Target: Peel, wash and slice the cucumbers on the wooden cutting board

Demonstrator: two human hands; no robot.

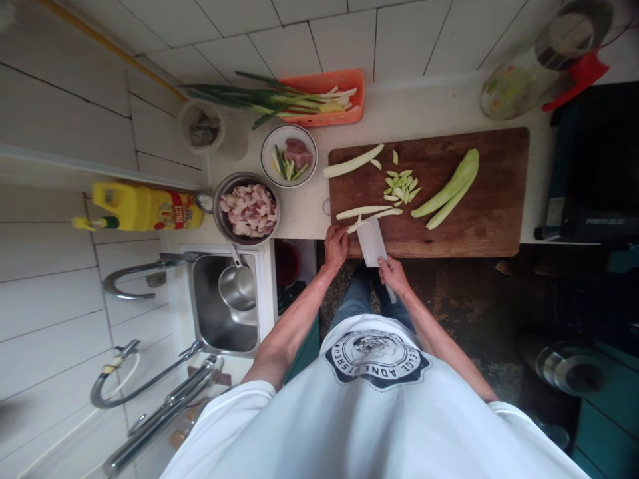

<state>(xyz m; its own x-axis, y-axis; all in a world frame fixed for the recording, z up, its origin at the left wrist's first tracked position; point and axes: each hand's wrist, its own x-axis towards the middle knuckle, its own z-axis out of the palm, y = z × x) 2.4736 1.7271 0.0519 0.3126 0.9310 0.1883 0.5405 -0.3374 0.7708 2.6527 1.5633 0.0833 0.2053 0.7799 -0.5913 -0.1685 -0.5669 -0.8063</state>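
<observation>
Strip [369, 211] sliced at the board's [489, 219] near edge.
It is pinned by the left hand [336, 245]; the cleaver [372, 243] is gripped in the right hand [393, 273]. Fingertips near the blade could be nicked if the strip rolls.

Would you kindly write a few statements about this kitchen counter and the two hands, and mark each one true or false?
1. The right hand holds a cleaver over the cutting board. True.
2. The left hand rests on the yellow oil bottle. False: it steadies a pale vegetable strip on the board.
3. The metal bowl beside the sink holds chopped meat. True.
4. The green onions lie on the cutting board. False: they lie across the orange basket behind it.
5. A ladle sits in the sink. True.
</observation>
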